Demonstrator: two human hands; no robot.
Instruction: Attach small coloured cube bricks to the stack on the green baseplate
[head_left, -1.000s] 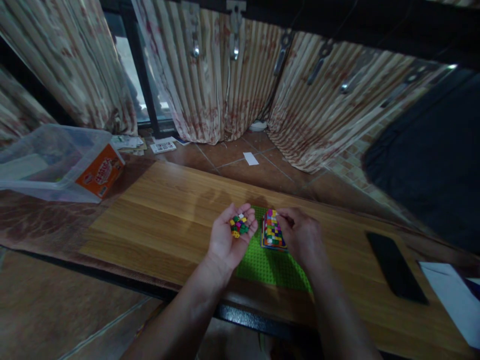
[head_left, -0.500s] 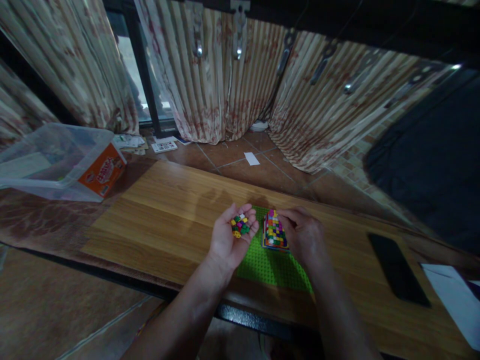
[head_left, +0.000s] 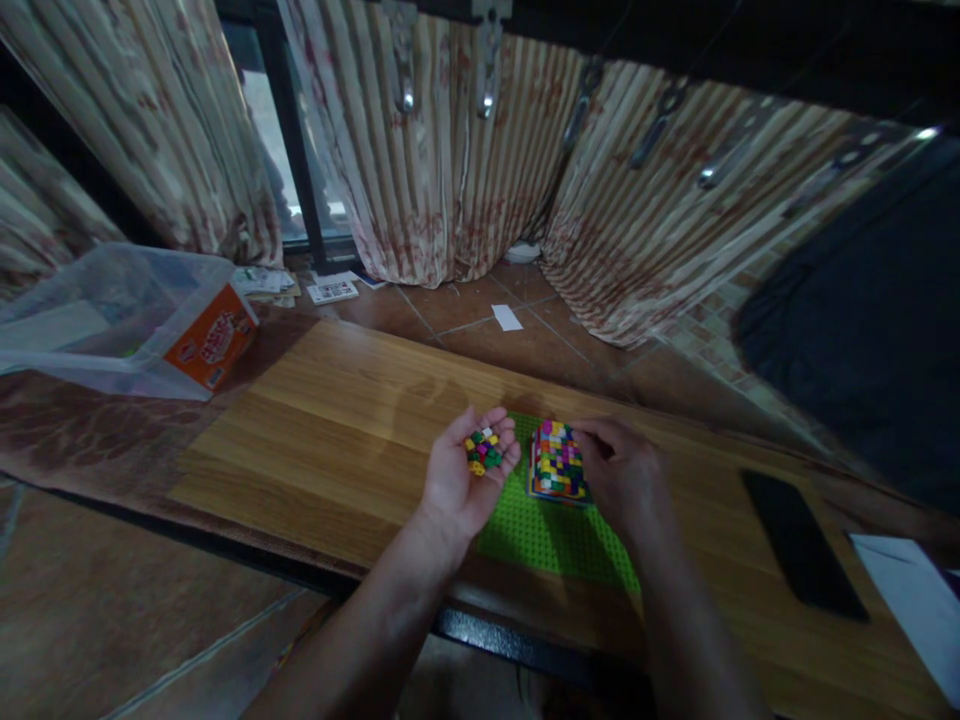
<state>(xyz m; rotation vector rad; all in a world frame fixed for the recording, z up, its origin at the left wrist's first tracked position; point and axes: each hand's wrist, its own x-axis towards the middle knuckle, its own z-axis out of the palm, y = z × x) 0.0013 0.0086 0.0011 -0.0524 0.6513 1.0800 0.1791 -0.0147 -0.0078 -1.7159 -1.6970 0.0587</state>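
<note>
My left hand [head_left: 454, 490] is cupped palm up beside the green baseplate [head_left: 551, 545], holding several small toy bricks [head_left: 485, 456] in yellow, green, white and other colours. On the baseplate stands a block built of many coloured bricks [head_left: 556, 462], its top a mosaic of small pieces. My right hand [head_left: 626, 475] is at the upper right edge of this block, thumb and fingers pinched together. What lies between those fingertips, if anything, is hidden. The right hand covers part of the baseplate's right side.
A wooden board [head_left: 322, 430] lies under the baseplate. At far left is a clear plastic bin [head_left: 112, 370] with an orange label. A black flat slab [head_left: 802, 545] and white paper [head_left: 904, 590] lie at right. Curtains [head_left: 420, 200] hang behind.
My right hand has shifted slightly right along the block's upper edge, uncovering more of its top. My left hand holds its bricks as before. The whole view has moved a little.
</note>
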